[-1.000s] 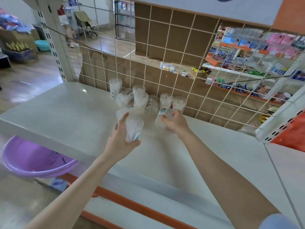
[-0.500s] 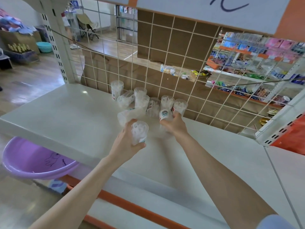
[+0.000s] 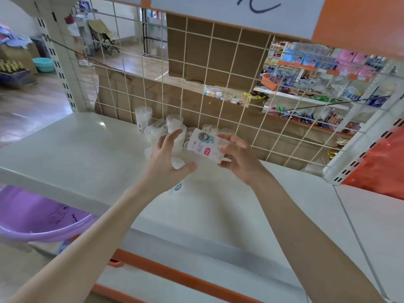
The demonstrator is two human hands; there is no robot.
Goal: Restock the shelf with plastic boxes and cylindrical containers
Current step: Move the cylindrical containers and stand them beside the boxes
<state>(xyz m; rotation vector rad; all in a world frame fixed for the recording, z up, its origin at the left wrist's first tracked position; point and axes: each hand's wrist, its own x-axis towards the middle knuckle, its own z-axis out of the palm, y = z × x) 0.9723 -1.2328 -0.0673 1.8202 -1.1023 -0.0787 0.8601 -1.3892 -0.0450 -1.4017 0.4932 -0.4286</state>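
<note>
Several clear cylindrical containers [image 3: 143, 117] with white contents stand and lie in a cluster at the back of the white shelf [image 3: 72, 154], against the wire grid. My right hand [image 3: 239, 161] pinches one labelled container [image 3: 204, 146] between fingers and thumb, holding it tilted on its side above the shelf. My left hand [image 3: 166, 159] is just left of it, fingers straight and spread. Another container [image 3: 178, 165] stands under that palm, beside the thumb, mostly hidden; I cannot tell whether the hand touches it.
The wire grid panel [image 3: 220, 84] closes off the shelf's back, with cardboard behind it. A purple plastic basin [image 3: 32, 217] sits below the shelf at the left. An upright post [image 3: 358, 154] and an orange panel [image 3: 382, 167] bound the right side.
My left hand has let go of its container and spread its fingers. My right hand has lifted its container off the shelf and turned it onto its side.
</note>
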